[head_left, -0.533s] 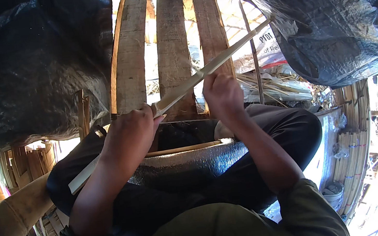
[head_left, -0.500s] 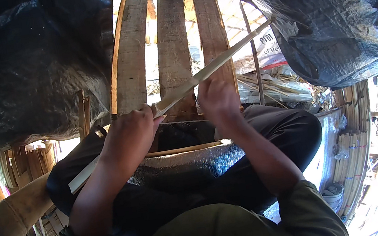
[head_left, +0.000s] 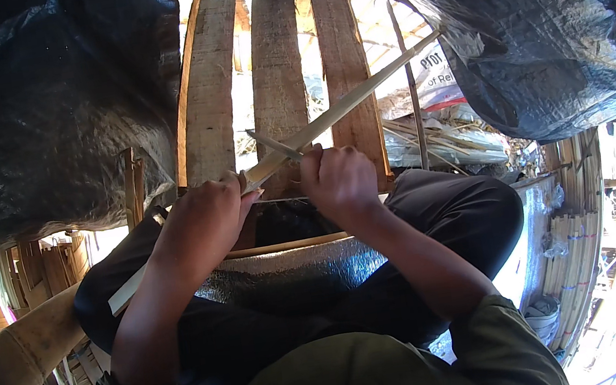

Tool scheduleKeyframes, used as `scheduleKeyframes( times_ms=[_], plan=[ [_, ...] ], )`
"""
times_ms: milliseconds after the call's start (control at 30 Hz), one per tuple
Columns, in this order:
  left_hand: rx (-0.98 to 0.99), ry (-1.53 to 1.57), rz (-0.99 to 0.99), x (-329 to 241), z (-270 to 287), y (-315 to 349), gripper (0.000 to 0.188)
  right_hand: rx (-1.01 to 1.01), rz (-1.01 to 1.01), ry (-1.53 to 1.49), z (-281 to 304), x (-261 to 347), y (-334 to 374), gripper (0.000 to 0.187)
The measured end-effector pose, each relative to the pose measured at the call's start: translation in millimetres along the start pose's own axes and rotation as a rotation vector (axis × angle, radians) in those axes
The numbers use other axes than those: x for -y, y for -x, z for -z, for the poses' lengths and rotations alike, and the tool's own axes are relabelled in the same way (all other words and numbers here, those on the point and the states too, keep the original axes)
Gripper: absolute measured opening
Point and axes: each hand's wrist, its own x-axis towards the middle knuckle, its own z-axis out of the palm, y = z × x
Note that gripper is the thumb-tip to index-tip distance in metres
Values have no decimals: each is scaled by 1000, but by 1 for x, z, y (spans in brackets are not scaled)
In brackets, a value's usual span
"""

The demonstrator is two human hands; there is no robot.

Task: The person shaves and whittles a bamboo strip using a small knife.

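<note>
A long, pale bamboo strip runs slantwise across my lap, from beside my left knee up to the far right. Its middle is gripped by my left hand, fingers wrapped round it. My right hand is closed on a knife, whose narrow blade points up and to the left. The blade crosses the strip just beyond my left fingers; whether its edge bites in cannot be told. My right fist hides the knife's handle.
Wooden planks with gaps between them stand ahead of me. Dark plastic sheets hang at left and right. A thick bamboo pole lies by my left knee, and bundled slats are at the right.
My right hand has moved left and a little nearer to me, toward my left hand. The knife blade now shows clearly across the strip. My left hand has barely shifted.
</note>
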Motion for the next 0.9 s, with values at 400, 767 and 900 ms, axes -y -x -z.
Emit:
scheduleKeyframes(
  times_ms=[400, 767, 900],
  plan=[
    [16, 79, 8, 3, 4, -1, 34, 82, -1, 86, -14, -14, 8, 20],
    [-22, 47, -47, 10, 7, 1, 32, 187, -199, -29, -35, -8, 21, 33],
    [13, 42, 19, 6, 13, 1, 31, 788, -711, -552, -39, -52, -17, 45]
  ],
)
